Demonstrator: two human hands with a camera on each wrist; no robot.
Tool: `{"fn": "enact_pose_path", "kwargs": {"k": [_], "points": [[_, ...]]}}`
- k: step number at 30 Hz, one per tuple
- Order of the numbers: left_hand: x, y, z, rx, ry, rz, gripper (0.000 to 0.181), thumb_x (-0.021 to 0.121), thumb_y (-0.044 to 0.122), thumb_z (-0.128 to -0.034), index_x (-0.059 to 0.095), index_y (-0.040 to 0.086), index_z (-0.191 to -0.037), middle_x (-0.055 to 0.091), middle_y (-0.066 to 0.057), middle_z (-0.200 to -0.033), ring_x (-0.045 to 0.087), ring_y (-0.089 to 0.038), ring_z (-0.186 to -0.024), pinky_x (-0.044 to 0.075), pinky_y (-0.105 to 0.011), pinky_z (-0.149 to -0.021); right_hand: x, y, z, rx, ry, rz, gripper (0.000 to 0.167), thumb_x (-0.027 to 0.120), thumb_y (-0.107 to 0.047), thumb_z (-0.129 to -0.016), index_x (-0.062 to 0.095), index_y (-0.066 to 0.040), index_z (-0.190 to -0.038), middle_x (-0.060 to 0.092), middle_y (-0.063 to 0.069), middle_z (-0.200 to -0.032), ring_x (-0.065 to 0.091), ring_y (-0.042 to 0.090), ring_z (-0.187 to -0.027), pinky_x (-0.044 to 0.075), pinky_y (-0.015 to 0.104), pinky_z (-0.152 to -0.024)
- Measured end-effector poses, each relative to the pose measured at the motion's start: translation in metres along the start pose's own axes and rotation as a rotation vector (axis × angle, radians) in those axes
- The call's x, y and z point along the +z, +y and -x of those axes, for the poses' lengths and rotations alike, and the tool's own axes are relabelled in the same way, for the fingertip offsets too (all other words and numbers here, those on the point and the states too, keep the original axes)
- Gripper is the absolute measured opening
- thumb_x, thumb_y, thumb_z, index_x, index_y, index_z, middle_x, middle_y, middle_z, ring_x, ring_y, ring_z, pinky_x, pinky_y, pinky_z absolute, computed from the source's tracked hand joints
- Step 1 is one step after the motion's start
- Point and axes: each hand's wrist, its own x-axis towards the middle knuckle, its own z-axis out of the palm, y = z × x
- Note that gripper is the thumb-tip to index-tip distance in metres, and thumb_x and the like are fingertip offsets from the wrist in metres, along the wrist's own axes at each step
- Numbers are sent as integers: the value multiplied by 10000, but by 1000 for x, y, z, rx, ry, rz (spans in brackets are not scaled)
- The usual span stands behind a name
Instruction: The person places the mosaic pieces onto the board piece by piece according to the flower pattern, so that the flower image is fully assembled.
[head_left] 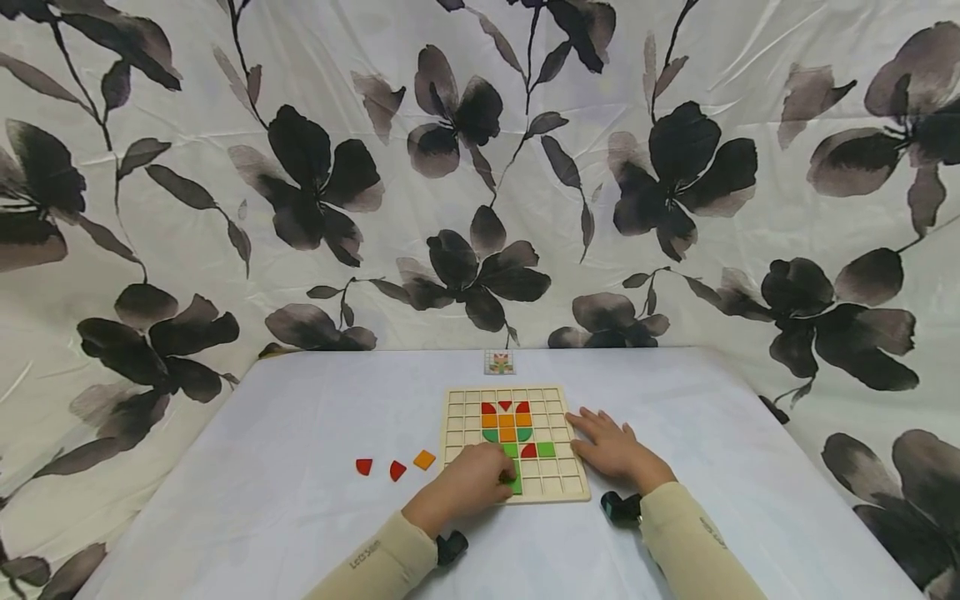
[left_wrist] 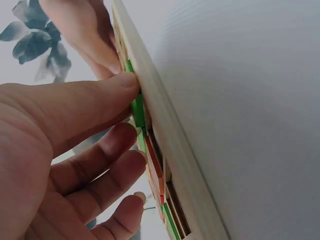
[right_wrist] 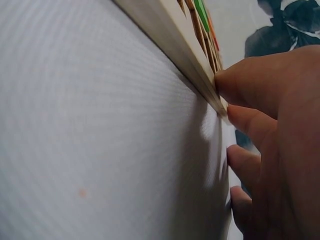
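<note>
A wooden grid board (head_left: 577, 479) lies on the table, with red, orange and green pieces set in its squares. My left hand (head_left: 467, 477) is over its lower left part; in the left wrist view the thumb and a partly hidden finger pinch a green tile (left_wrist: 137, 111) at the board's surface. The other fingers are loosely bent. At the board's right edge, my right hand (head_left: 617, 450) is spread, its fingertips touching the rim. The right wrist view shows the thumb and one finger (right_wrist: 245, 117) against that edge. The left hand covers several squares.
Left of the board lie two red quarter-round pieces (head_left: 363, 467) and an orange square (head_left: 424, 460). A small pattern card (head_left: 499, 362) is behind the board. White cloth covers the table (head_left: 315, 417), and a flowered curtain (head_left: 570, 250) hangs behind.
</note>
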Motion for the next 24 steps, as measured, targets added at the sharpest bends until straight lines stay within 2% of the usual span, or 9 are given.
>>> {"fn": "enact_pose_path", "kwargs": {"k": [5, 9, 10, 12, 15, 17, 19, 22, 24], "points": [[0, 1, 6, 32, -6, -34, 116, 753, 232, -836, 776, 164, -927, 600, 111, -808, 464, -34, -737, 459, -202, -713, 0, 0, 0, -4, 2, 10, 521, 459, -339, -993, 395, -183, -1485, 283, 150, -1578, 182, 456, -1454, 85, 723, -1093], [-1, -9, 11, 32, -12, 28, 134, 686, 221, -889, 762, 168, -985, 609, 110, -860, 498, -36, -769, 475, -214, -741, 0, -1, 1, -2, -2, 9, 522, 459, -337, -993, 392, -179, -1486, 282, 151, -1578, 181, 452, -1456, 84, 720, -1095], [-2, -14, 12, 13, -11, 61, 144, 666, 214, -901, 759, 161, -998, 623, 101, -881, 517, -47, -787, 486, -234, -762, 0, -1, 1, -1, -4, 4, 524, 460, -337, -993, 390, -177, -1487, 280, 151, -1579, 178, 450, -1457, 82, 720, -1096], [-8, -27, 15, -65, 3, 124, 159, 643, 206, -917, 749, 146, -1018, 647, 82, -929, 550, -72, -841, 506, -285, -824, 0, -1, 1, -3, -9, 0, 526, 458, -337, -993, 388, -176, -1489, 277, 153, -1580, 176, 452, -1457, 80, 720, -1096], [-21, -49, 21, -223, 43, 150, 154, 645, 192, -918, 731, 116, -1020, 659, 34, -943, 561, -132, -859, 505, -363, -857, 0, -1, 0, -1, -9, 2, 531, 453, -345, -994, 378, -182, -1494, 269, 145, -1585, 170, 447, -1461, 77, 716, -1101], [-29, -63, 25, -314, 61, 114, 140, 664, 178, -899, 717, 102, -1004, 648, 19, -892, 551, -146, -810, 503, -363, -810, 0, -1, 0, -1, -6, 6, 532, 452, -346, -994, 377, -182, -1494, 268, 147, -1584, 171, 452, -1459, 80, 717, -1099], [-34, -74, 29, -368, 61, 47, 120, 684, 188, -879, 704, 95, -951, 630, 14, -817, 531, -151, -741, 486, -344, -735, 0, 0, -1, 2, -4, 8, 534, 451, -354, -994, 372, -191, -1497, 266, 138, -1587, 168, 444, -1463, 79, 712, -1103], [-36, -87, 35, -415, 43, -47, 170, 716, 247, -842, 677, 84, -873, 605, 9, -741, 513, -147, -668, 456, -330, -648, 0, 1, -2, 0, -4, 5, 535, 454, -352, -993, 373, -191, -1497, 268, 141, -1586, 169, 446, -1462, 79, 716, -1100], [-34, -91, 38, -434, 35, -73, 202, 723, 276, -829, 661, 83, -827, 604, 4, -722, 510, -150, -647, 449, -328, -624, 1, 2, -2, 3, -4, 4, 536, 455, -354, -993, 371, -196, -1498, 269, 134, -1587, 167, 438, -1465, 78, 714, -1103]]}}
